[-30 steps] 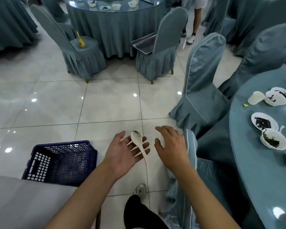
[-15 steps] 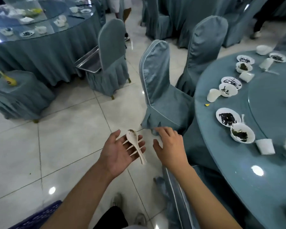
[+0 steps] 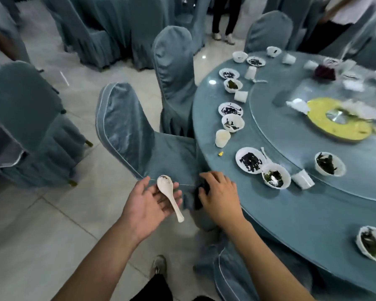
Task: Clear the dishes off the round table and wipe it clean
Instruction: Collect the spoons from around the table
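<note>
Two bare hands are seen low in the frame, w/ covered chairs at left and the round table [image 3: 291,213] filling the right side. At far left a blue-grey covered chair [image 3: 28,118] is seen on the pale tiled floor [image 3: 30,224]. Left of centre, the left hand [image 3: 149,203] is held palm up, fingers loose and spread; a white soup spoon [image 3: 168,193] is laid across those fingers, bowl toward the top of the frame, handle toward the bottom right. It is cradled, not gripped. Just above it a 2nd chair [image 3: 135,135] is tucked by the table edge, and a 3rd chair [image 3: 174,70] is seen behind that, upper centre. At bottom centre a shoe [image 3: 159,265] is visible on the floor.

Right of the spoon, the right hand [image 3: 220,196] is held palm down at the table's rim, fingers curled loosely, nothing grasped as far as can be seen; something dark is half hidden under its fingertips, not identifiable. Further right, on the blue tablecloth, a white plate w/ dark scraps [image 3: 250,160] is found touching a bowl w/ greens [image 3: 276,175], and a tipped cup [image 3: 303,179] is just beside that bowl. An upright cup [image 3: 222,138] stands nearer the rim, above the plate. More bowls, plates & cups are ranged along the edge toward the upper right. At far right a glass turntable [image 3: 302,140] is seen carrying a yellow ring-shaped dish [image 3: 339,129], blurred.
</note>
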`<state>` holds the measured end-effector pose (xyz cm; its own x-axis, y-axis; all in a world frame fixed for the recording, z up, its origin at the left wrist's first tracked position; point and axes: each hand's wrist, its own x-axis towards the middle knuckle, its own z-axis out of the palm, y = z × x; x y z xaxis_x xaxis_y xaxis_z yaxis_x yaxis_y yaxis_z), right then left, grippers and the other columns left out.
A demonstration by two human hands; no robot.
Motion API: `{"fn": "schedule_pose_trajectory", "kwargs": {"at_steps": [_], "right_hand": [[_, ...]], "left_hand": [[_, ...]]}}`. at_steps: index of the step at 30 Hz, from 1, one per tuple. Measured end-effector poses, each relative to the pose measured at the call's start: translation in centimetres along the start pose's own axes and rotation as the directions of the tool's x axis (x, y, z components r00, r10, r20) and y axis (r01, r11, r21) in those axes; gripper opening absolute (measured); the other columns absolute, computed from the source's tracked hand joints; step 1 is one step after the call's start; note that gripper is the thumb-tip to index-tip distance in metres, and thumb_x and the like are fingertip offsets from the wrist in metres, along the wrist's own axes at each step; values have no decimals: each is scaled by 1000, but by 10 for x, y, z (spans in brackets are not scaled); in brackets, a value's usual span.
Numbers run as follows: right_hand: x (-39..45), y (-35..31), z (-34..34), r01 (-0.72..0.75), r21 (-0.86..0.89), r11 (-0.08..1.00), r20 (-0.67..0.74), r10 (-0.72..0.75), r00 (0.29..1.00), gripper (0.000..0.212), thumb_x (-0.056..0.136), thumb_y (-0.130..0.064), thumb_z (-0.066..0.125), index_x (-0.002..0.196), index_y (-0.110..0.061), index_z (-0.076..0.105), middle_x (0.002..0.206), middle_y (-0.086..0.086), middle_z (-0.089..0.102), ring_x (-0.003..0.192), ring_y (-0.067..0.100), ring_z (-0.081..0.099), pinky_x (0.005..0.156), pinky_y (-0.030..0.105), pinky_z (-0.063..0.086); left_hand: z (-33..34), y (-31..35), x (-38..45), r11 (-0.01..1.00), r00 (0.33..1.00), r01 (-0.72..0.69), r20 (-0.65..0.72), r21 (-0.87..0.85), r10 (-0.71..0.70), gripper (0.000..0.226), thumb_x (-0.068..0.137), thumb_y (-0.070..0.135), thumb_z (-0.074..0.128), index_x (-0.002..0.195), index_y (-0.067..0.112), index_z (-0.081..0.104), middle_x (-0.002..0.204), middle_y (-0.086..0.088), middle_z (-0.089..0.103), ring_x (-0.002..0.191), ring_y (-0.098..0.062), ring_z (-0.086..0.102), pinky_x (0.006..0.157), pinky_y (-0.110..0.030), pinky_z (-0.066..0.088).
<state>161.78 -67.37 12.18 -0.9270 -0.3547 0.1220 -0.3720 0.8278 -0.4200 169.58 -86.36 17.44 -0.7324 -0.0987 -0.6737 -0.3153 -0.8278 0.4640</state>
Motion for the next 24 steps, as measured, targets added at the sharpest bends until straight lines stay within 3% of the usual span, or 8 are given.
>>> {"fn": "schedule_pose_trajectory", "kwargs": {"at_steps": [3, 8, 16, 20, 24], "right_hand": [[24, 0, 2, -118, 9, 993, -32, 118, 992, 37, 88, -30, 61, 124, -29, 58, 124, -4, 56, 109, 26, 55, 93, 41, 39], [53, 22, 9, -267, -14, 964, -78, 265, 961, 32, 88, -30, 64, 120, -26, 63, 118, -1, 62, 106, 31, 60, 88, 45, 44], [96, 97, 17, -501, -54, 864, -144, 490, 860, 32, 89, -28, 64, 119, -22, 66, 114, 4, 65, 106, 32, 60, 88, 45, 43], [131, 151, 20, -592, -131, 795, -114, 581, 806, 27, 89, -27, 59, 114, -20, 66, 107, 7, 65, 97, 36, 61, 81, 44, 42], [172, 200, 20, -647, -187, 739, -24, 655, 755, 30, 94, -27, 49, 119, -16, 62, 117, 10, 63, 107, 37, 57, 89, 45, 42]], "left_hand": [[15, 31, 33, 997, 998, 46, 31, 68, -48, 62, 102, 43, 40, 141, -4, 50, 138, -28, 58, 118, -43, 57, 106, -57, 44], [47, 55, 81, 977, 986, 149, 55, 155, -159, 59, 102, 43, 42, 140, -1, 53, 134, -27, 62, 118, -42, 60, 103, -55, 47], [104, 64, 158, 909, 951, 259, 79, 328, -299, 58, 102, 42, 43, 140, 0, 54, 129, -25, 65, 120, -42, 61, 101, -56, 48], [134, 67, 194, 877, 934, 299, 75, 375, -350, 60, 102, 43, 42, 141, 0, 53, 132, -25, 63, 116, -41, 61, 99, -55, 48], [158, 67, 227, 859, 918, 338, 64, 384, -391, 59, 102, 44, 41, 141, 1, 54, 132, -25, 63, 116, -41, 61, 98, -54, 48]]}}
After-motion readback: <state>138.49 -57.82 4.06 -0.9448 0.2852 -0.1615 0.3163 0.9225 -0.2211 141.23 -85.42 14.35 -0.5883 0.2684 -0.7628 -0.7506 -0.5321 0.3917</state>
